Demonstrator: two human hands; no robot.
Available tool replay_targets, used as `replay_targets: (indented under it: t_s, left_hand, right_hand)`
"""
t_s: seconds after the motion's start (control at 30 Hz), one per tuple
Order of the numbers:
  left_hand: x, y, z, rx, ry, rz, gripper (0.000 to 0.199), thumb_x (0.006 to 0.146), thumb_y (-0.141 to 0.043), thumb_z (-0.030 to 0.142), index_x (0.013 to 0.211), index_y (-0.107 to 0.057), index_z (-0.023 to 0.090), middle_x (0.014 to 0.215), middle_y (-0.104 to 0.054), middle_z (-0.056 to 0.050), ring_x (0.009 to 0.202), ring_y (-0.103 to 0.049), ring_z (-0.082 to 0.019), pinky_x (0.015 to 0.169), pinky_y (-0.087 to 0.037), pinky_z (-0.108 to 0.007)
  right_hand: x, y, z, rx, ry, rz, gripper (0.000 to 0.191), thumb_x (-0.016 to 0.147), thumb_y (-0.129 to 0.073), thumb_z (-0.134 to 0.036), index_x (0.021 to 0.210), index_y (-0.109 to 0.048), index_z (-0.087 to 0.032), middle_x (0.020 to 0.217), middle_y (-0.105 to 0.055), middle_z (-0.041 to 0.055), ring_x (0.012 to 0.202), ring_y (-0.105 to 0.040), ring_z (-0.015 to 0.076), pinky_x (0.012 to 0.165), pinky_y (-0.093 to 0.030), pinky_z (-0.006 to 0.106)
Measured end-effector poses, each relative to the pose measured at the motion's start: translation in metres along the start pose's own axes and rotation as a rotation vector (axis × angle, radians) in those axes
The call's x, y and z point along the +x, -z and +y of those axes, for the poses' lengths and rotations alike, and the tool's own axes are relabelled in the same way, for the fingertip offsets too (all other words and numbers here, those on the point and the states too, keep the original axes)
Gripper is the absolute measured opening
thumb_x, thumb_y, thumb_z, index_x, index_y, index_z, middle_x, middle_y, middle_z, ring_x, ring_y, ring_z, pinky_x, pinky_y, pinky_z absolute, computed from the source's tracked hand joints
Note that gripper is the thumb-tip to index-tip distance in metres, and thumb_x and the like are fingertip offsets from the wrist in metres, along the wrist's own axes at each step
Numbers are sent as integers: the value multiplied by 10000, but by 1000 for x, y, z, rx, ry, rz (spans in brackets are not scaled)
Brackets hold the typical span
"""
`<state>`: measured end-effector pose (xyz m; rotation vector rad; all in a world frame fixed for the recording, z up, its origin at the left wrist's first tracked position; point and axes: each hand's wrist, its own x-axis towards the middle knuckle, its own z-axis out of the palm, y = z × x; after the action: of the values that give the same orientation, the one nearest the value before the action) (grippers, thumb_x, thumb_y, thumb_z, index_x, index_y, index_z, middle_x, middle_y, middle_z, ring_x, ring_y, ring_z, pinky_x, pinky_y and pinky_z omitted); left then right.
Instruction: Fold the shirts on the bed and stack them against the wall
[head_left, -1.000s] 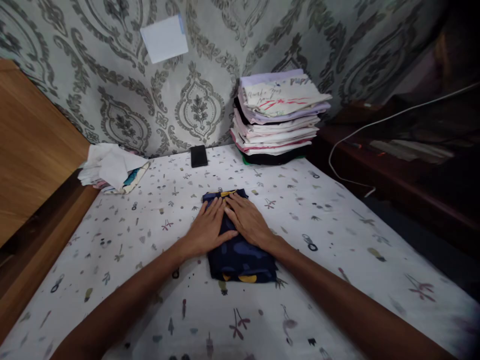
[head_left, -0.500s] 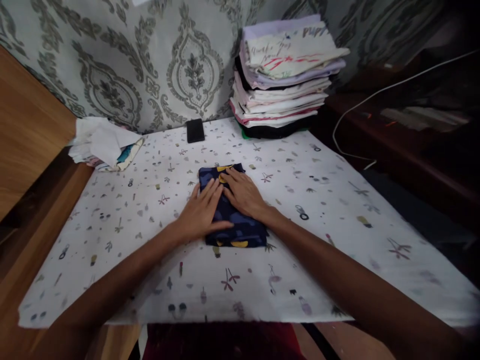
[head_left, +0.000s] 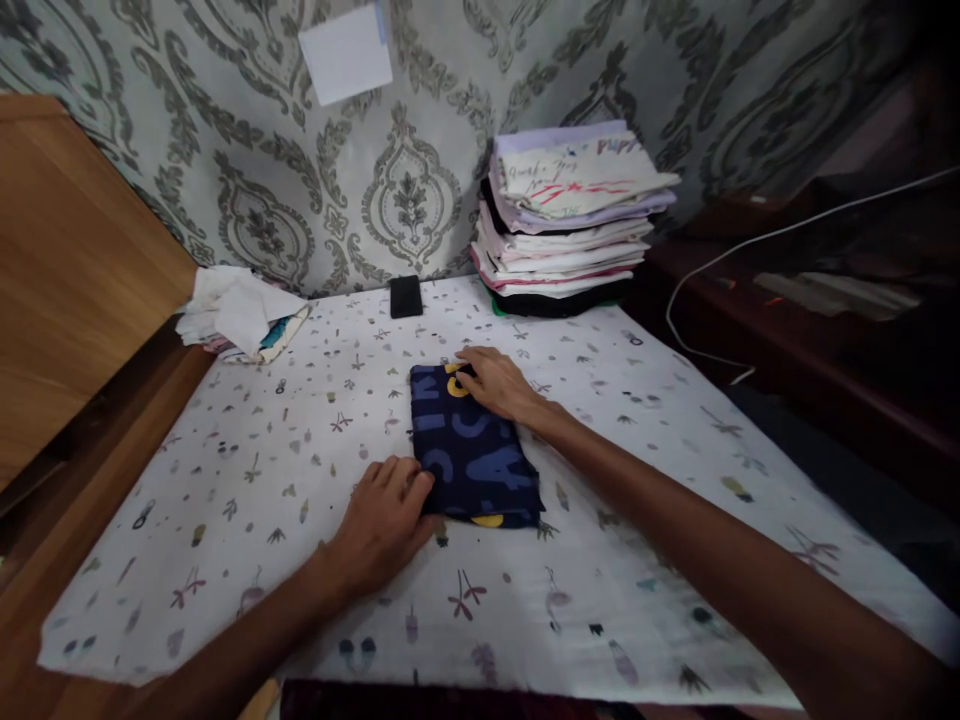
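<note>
A folded navy garment (head_left: pixel 472 450) with large blue and yellow letters lies flat in the middle of the patterned white sheet. At its lower left corner, my left hand (head_left: pixel 386 515) has its fingers curled and its thumb at the cloth's edge, closed on that corner. My right hand (head_left: pixel 499 385) is at the upper right corner, with fingers bent over the far edge and the thumb on top of the cloth. Parts of the fingertips of both hands are hidden.
A tall stack of folded clothes (head_left: pixel 570 215) stands at the back right. A black phone (head_left: pixel 406 297) lies at the back edge, with a loose cloth pile (head_left: pixel 244 315) to its left. A wooden panel (head_left: pixel 82 280) borders the left; a white cable (head_left: pixel 675 290) hangs at right.
Both hands lay flat on the garment's middle before. The left has moved down to the near left corner, the right to the far right corner. The view has tilted up.
</note>
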<state>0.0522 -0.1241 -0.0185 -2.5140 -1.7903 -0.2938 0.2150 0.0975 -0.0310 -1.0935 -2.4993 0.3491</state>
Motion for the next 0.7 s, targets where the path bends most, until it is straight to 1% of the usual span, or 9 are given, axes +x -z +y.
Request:
replay_targets:
  t_s: [0.1, 0.2, 0.27, 0.33, 0.4, 0.47, 0.53, 0.6, 0.7]
  left_hand:
    - [-3, -6, 8, 104, -11, -14, 243, 843, -491, 47, 1007, -574, 207, 967, -626, -82, 880, -607, -261, 738, -538, -404]
    - [-8, -7, 13, 121, -17, -40, 312, 802, -432, -21, 972, -561, 207, 929, -625, -72, 825, -613, -242, 650, -533, -355]
    - [-11, -1, 13, 41, 31, -51, 312, 792, -442, -1, 993, -549, 213, 963, -629, -75, 865, -624, -249, 641, -534, -349]
    - [-11, 9, 11, -153, 136, -43, 292, 810, -483, 76, 1055, -533, 227, 1021, -629, -76, 916, -632, -251, 672, -540, -354]
    - [-8, 19, 4, -449, 317, -38, 261, 859, -524, 214, 1118, -508, 242, 1048, -626, -70, 890, -642, -230, 655, -535, -332]
    - [-1, 24, -6, -765, 520, -51, 290, 895, -536, 391, 1140, -488, 245, 1042, -624, -64, 806, -644, -199, 557, -498, -282]
    - [7, 21, -16, -999, 665, -86, 399, 865, -562, 523, 1130, -476, 238, 977, -620, -44, 695, -625, -172, 463, -429, -243]
    - [16, 12, -25, -1111, 705, -119, 464, 784, -646, 537, 1092, -488, 228, 841, -599, 3, 586, -573, -143, 447, -399, -233]
    - [25, -1, -33, -1105, 669, -160, 359, 691, -727, 435, 913, -550, 214, 634, -519, 58, 499, -474, -117, 460, -364, -233]
  right_hand:
    - [5, -9, 0, -41, 48, -73, 398, 977, -459, -296, 1295, -610, -112, 1326, -631, 164, 1236, -531, 304, 1041, -407, 432]
    - [1, -17, 3, -75, 71, -44, 417, 992, -440, -321, 1302, -606, -98, 1371, -598, 171, 1278, -485, 318, 1065, -382, 449]
    - [-1, -18, 6, -87, 86, -27, 421, 990, -443, -335, 1297, -611, -100, 1338, -613, 166, 1251, -494, 314, 1059, -388, 437]
    - [0, -15, 8, -101, 100, -25, 418, 979, -462, -348, 1281, -624, -109, 1282, -630, 167, 1206, -512, 314, 1036, -403, 434]
    - [6, -9, 10, -96, 87, -61, 405, 950, -504, -353, 1253, -644, -123, 1240, -635, 169, 1165, -529, 313, 1002, -418, 430]
    - [15, -2, 12, -50, 34, -142, 377, 905, -563, -349, 1205, -668, -146, 1195, -653, 155, 1116, -560, 299, 943, -440, 397]
    - [25, 5, 12, 9, -20, -225, 312, 853, -621, -344, 1103, -700, -175, 1078, -696, 113, 1012, -609, 265, 835, -456, 332]
    - [33, 10, 12, 53, -47, -270, 197, 808, -663, -334, 937, -715, -195, 900, -712, 62, 866, -633, 221, 710, -436, 276]
    - [34, 15, 13, 112, -64, -273, 113, 776, -681, -300, 730, -657, -199, 718, -665, 16, 722, -608, 176, 606, -383, 250]
